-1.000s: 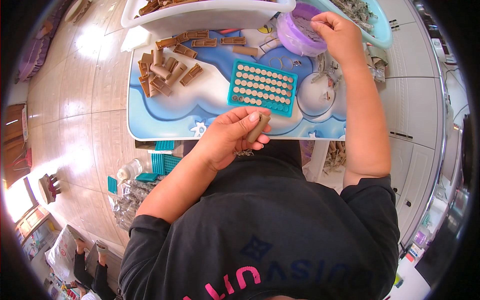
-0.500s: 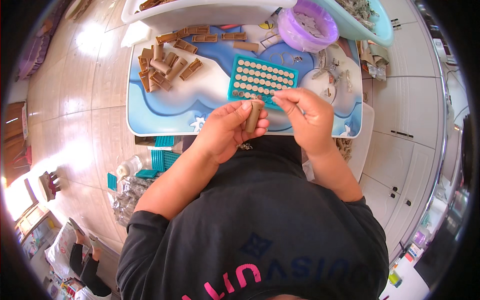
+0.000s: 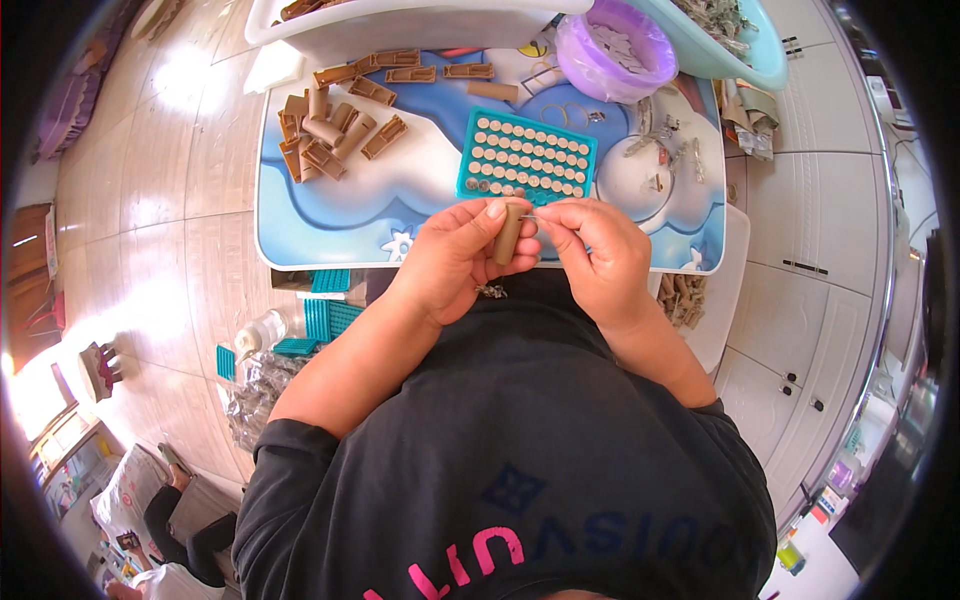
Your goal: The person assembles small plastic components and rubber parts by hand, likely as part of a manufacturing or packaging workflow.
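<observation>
My left hand [image 3: 455, 245] is closed around a brown half-round plastic casing [image 3: 508, 234], held upright over the table's front edge. From the right, my right hand [image 3: 600, 245] pinches a thin wire-like piece [image 3: 529, 217], whose end meets the casing's side near its top. Whether that end is inside the casing is too small to tell. Just beyond both hands lies a teal tray [image 3: 467, 150] with rows of round, pale button-like discs [image 3: 527, 145]. A few spots in its nearest row look darker, and my hands partly hide that edge.
Several brown casings [image 3: 325, 132] lie heaped on the table's left. A purple lined basin [image 3: 570, 70], a white tub [image 3: 420, 40] and a light blue tub [image 3: 770, 65] stand along the back. Teal trays [image 3: 317, 320] sit below left. Another person [image 3: 190, 540] is at lower left.
My right hand has moved left and down from the tray's front edge to the casing, bringing the thin piece against it. My left hand stays in place. The other person's legs have shifted.
</observation>
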The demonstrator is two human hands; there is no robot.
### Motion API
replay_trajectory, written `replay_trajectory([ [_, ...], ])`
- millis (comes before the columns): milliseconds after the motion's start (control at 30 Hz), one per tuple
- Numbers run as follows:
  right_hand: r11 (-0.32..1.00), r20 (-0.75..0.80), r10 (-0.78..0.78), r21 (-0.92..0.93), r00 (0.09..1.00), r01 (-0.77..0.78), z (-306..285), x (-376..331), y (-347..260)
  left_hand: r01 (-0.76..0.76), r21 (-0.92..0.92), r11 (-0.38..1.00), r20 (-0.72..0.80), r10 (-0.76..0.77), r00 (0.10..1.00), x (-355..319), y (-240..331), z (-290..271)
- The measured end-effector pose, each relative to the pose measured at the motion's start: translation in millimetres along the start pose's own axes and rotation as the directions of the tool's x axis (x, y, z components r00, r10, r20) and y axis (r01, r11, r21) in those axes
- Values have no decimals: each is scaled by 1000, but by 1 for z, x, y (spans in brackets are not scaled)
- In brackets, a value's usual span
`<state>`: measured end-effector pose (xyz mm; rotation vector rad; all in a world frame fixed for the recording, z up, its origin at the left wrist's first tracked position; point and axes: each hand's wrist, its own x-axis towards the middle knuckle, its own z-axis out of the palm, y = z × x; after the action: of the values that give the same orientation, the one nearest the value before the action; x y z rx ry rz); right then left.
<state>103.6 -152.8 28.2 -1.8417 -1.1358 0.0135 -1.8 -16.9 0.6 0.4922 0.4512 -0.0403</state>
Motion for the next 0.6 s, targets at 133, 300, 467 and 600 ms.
replay_trajectory([
  [133, 991, 32, -114, -64, 993, 116, -1, 1, -2, -28, -24, 999, 25, 28, 999, 0, -1, 2],
  [300, 984, 15, -148, -93, 989, 149, 2, -1, 2, -32, 6, 999, -1, 32, 999, 0, -2, 2],
  [467, 975, 49, -180, -124, 982, 185, 4, 0, 4, -35, 6, 999, -67, 35, 997, 0, -4, 5],
  [600, 995, 3, -81, -50, 997, 81, 5, -2, 1, -27, 7, 1000, -71, 27, 997, -1, -3, 5],
])
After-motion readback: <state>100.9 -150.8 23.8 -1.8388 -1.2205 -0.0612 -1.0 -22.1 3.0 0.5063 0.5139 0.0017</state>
